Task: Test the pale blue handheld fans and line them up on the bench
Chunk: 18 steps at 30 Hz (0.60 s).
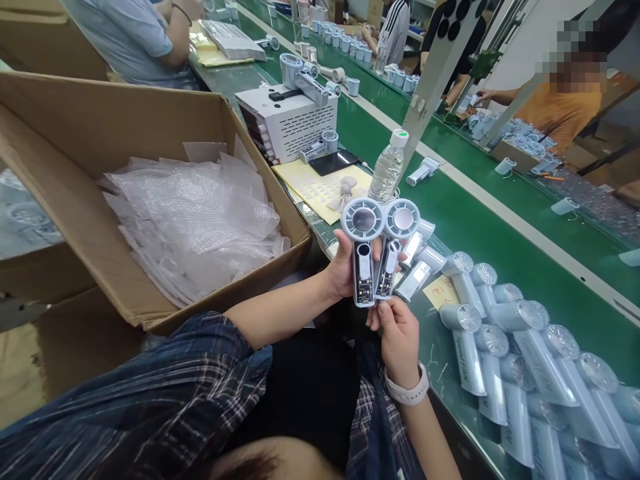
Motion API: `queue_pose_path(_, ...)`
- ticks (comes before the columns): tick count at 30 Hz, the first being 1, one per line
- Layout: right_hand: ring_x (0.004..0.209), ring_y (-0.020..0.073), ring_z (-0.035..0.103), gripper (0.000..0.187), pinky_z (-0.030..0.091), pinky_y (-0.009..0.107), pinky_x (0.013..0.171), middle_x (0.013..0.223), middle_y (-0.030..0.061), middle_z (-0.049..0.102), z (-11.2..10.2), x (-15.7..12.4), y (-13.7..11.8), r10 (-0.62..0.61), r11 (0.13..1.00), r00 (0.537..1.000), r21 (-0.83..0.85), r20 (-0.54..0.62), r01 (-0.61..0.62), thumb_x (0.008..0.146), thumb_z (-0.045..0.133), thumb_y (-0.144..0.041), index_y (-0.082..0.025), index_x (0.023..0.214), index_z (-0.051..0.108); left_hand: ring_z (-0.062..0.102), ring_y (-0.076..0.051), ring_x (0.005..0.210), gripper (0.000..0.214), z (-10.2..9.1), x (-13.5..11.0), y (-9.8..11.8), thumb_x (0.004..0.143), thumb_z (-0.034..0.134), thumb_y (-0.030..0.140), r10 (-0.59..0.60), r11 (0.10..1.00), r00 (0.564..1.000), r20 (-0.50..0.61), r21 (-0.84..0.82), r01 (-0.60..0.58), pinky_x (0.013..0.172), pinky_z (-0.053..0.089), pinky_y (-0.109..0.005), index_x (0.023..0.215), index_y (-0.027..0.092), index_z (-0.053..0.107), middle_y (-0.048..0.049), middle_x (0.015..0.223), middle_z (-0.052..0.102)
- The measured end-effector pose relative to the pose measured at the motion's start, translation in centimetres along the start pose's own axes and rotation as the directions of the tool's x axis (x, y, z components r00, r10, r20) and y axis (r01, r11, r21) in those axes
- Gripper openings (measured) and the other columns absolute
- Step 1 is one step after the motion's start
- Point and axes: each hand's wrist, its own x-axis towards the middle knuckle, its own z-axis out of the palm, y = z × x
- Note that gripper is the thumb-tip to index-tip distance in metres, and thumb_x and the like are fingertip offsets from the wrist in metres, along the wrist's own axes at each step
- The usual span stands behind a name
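Two light-blue handheld fans are upright side by side in front of me: a left fan (363, 267) and a right fan (388, 270). Dark circuit boards show on their handles. My left hand (342, 267) is closed round the left fan from the side, and some of its fingers show behind the right one. Low down, my right hand (400, 330) pinches the bottom end of the right fan's handle between thumb and fingers. Just behind them lie more fans (417, 273) on the bench. A large pile of fans (520, 360) covers the bench to the right.
At left, an open cardboard box (120, 267) holds bubble-wrap bags (195, 220). Beyond the fans stand a water bottle (387, 167), a phone (333, 162) and a white bench instrument (287, 123). A green conveyor (480, 207) runs behind. Several people sit along the line.
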Motion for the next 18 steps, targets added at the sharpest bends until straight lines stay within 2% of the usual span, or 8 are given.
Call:
queue_pose_path(3, 0.061, 0.0150, 0.058, 0.041, 0.045, 0.031, 0.067, 0.060, -0.0013, 0.060, -0.1, 0.0, 0.0, 0.030, 0.999, 0.999, -0.033, 0.016, -0.029, 0.099, 0.062, -0.047, -0.020, 0.068, 0.060, 0.072, -0.035, 0.109, 0.076, 0.0, 0.1, 0.0, 0.056, 0.072, 0.090, 0.013, 0.999, 1.000, 0.001, 0.031, -0.013, 0.081, 0.064, -0.039, 0.062, 0.015, 0.060, -0.0117, 0.112, 0.075)
queue_pose_path(6, 0.057, 0.0142, 0.055, 0.042, 0.044, 0.030, 0.062, 0.057, -0.0032, 0.056, 0.4, -0.2, 0.3, 0.038, 0.995, 0.998, 0.099, -0.057, -0.032, 0.100, 0.060, -0.050, -0.021, 0.069, 0.056, 0.072, -0.036, 0.109, 0.077, 0.2, 0.2, -0.2, 0.049, 0.074, 0.092, 0.051, 0.995, 0.999, 0.013, 0.085, -0.052, 0.082, 0.064, -0.040, 0.061, 0.016, 0.061, -0.0112, 0.112, 0.075)
queue_pose_path(8, 0.054, 0.0134, 0.054, 0.043, 0.042, 0.029, 0.060, 0.054, -0.0042, 0.053, 0.6, -0.4, 0.5, 0.052, 0.984, 0.998, 0.170, -0.037, -0.045, 0.101, 0.059, -0.050, -0.021, 0.068, 0.054, 0.071, -0.038, 0.110, 0.080, 0.3, 0.1, -0.3, 0.046, 0.072, 0.094, 0.068, 0.990, 0.998, 0.010, 0.121, -0.069, 0.083, 0.063, -0.042, 0.060, 0.016, 0.060, -0.0125, 0.112, 0.075)
queue_pose_path(11, 0.054, 0.0129, 0.054, 0.043, 0.043, 0.029, 0.061, 0.055, -0.0034, 0.055, 0.2, -0.3, 0.5, 0.062, 0.990, 0.998, 0.126, 0.025, -0.064, 0.100, 0.062, -0.047, -0.020, 0.066, 0.056, 0.069, -0.040, 0.113, 0.083, 0.1, 0.0, -0.5, 0.043, 0.070, 0.097, 0.071, 0.983, 0.997, -0.003, 0.170, -0.070, 0.083, 0.063, -0.045, 0.059, 0.016, 0.060, -0.0150, 0.112, 0.074)
queue_pose_path(13, 0.054, 0.0130, 0.054, 0.042, 0.043, 0.029, 0.062, 0.054, -0.0034, 0.055, 0.0, -0.2, 0.5, 0.061, 0.989, 0.998, 0.132, 0.008, -0.062, 0.099, 0.064, -0.046, -0.020, 0.066, 0.057, 0.069, -0.040, 0.115, 0.082, -0.1, -0.1, -0.6, 0.044, 0.071, 0.096, 0.074, 0.980, 0.997, -0.004, 0.185, -0.072, 0.084, 0.063, -0.045, 0.059, 0.016, 0.060, -0.0156, 0.111, 0.074)
queue_pose_path(18, 0.047, 0.0104, 0.045, 0.043, 0.038, 0.025, 0.052, 0.050, -0.0064, 0.048, 1.2, -0.4, 1.2, 0.096, 0.935, 0.992, 0.348, -0.077, -0.064, 0.097, 0.065, -0.049, -0.021, 0.067, 0.052, 0.070, -0.038, 0.111, 0.080, -0.7, -0.3, -1.6, 0.046, 0.073, 0.094, 0.076, 0.981, 0.997, 0.024, 0.178, -0.079, 0.084, 0.062, -0.043, 0.063, 0.016, 0.063, -0.0143, 0.104, 0.076)
